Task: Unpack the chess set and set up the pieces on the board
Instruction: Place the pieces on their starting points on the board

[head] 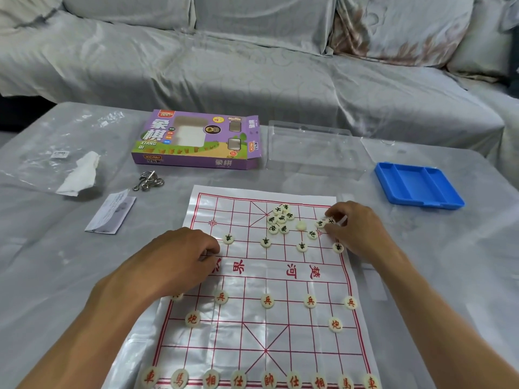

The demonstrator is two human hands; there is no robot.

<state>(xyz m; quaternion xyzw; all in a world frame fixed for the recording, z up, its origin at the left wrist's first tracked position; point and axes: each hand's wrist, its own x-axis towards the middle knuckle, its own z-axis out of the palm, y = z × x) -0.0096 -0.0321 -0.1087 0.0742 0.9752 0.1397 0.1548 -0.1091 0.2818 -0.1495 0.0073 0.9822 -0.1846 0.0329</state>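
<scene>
A sheet-draped sofa [252,66] stands behind the plastic-covered table [42,262].

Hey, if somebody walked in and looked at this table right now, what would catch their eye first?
Probably the two hands over the paper board: the right hand pinches a black-lettered piece near the far right corner, the left hand rests at the left edge. Then the red pieces neatly ranked on the near side, and the blue tray far right.
</scene>
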